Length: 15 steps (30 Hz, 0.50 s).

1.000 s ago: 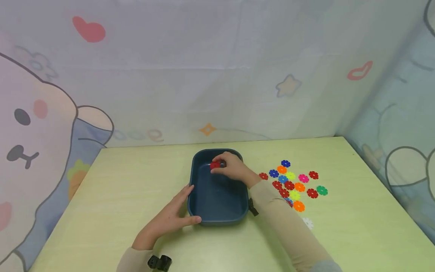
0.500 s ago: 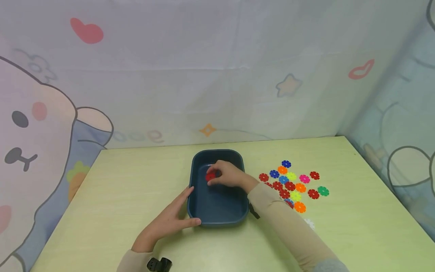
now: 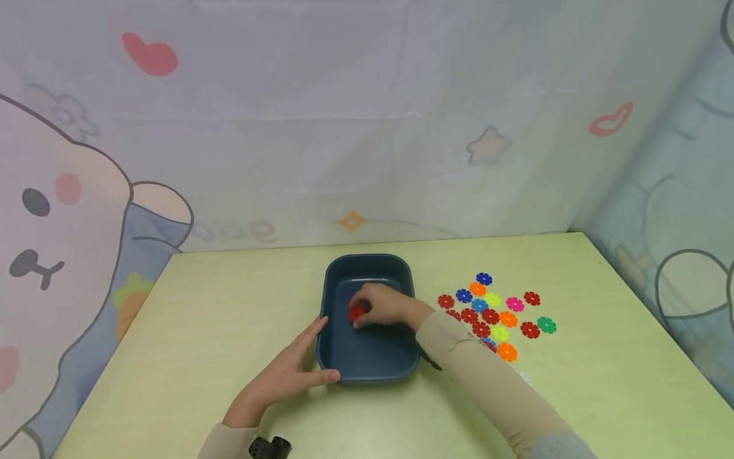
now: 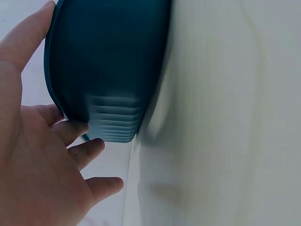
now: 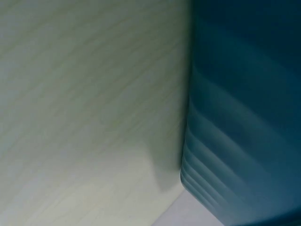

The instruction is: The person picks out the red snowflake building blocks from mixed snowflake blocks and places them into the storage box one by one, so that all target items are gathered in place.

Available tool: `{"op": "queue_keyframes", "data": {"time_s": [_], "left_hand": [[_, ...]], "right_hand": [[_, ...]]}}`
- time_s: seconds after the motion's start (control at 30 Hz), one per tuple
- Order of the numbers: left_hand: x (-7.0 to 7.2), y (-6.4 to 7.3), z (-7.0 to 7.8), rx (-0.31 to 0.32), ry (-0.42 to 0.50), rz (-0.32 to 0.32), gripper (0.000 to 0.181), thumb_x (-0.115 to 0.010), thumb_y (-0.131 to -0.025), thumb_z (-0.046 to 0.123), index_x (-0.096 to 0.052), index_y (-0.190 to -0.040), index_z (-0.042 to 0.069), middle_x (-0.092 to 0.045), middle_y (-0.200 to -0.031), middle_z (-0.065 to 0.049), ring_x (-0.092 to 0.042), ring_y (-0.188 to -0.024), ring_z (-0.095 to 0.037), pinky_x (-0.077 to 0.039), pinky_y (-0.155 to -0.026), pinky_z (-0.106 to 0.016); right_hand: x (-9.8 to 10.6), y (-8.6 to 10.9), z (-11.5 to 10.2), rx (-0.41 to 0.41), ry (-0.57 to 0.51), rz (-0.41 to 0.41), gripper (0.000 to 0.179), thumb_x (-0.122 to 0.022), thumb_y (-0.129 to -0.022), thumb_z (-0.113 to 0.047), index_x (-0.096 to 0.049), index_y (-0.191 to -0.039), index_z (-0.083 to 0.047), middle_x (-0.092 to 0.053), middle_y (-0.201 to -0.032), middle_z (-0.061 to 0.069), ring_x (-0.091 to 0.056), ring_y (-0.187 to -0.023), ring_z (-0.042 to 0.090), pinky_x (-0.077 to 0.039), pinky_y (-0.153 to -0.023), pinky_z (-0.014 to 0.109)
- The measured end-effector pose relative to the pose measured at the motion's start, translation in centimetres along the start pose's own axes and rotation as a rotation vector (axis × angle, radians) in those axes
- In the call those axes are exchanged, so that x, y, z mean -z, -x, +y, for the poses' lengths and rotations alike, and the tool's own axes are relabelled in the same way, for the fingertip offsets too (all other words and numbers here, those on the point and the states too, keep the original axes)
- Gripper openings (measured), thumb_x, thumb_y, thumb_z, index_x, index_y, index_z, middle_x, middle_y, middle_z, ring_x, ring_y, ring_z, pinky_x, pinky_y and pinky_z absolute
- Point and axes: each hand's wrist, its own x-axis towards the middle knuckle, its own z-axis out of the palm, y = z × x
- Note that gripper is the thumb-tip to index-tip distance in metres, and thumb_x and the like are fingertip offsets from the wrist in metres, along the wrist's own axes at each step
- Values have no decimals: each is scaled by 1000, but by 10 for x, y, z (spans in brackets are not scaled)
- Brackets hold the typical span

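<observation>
My right hand (image 3: 387,305) reaches over the right wall of a dark blue plastic basin (image 3: 369,357) and pinches a red flower-shaped plastic disc (image 3: 356,314) between thumb and fingers, low inside it. At the basin's left side, my left hand (image 3: 288,371) rests spread, the thumb on the front left corner and a fingertip at the left rim. The left wrist view shows the fingers of the left hand (image 4: 42,155) against the ribbed outer wall of the basin (image 4: 110,56). Only the basin's outer wall (image 5: 235,113) and tabletop show in the right wrist view; the right hand is hidden there.
Several notched discs lie scattered right of the basin, among them a green disc (image 3: 546,325), a pink disc (image 3: 515,305) and an orange disc (image 3: 507,352). A white disc (image 3: 525,377) is partly behind the right sleeve. A printed cloth (image 3: 287,127) hangs behind the pale table (image 3: 241,299).
My right hand has moved toward me inside the basin, from near its far end to about the middle, still pinching the red disc. My left hand has stayed at the basin's side.
</observation>
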Motion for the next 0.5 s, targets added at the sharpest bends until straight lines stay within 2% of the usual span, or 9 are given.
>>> {"op": "queue_keyframes", "data": {"time_s": [0.3, 0.5], "left_hand": [[-1, 0, 1, -2, 6, -8, 97, -74, -84, 38, -15, -155, 11, -11, -161, -15, -12, -146, -36, -19, -113, -60], [0, 0, 0, -4, -1, -6, 97, -74, -84, 39, -15, -155, 10, -11, -161, -15, -12, -146, -36, -19, -113, -60]], "right_hand": [[-9, 4, -6, -12, 55, -54, 36, -78, -82, -28, -69, -112, -11, -59, -97, -1, -53, -88, 13, -47, -82, 28], [-9, 4, -8, -16, 54, -49, 36, -78, -82, -28, -69, -112, -12, -60, -98, -1, -53, -90, 13, -47, -84, 29]]}}
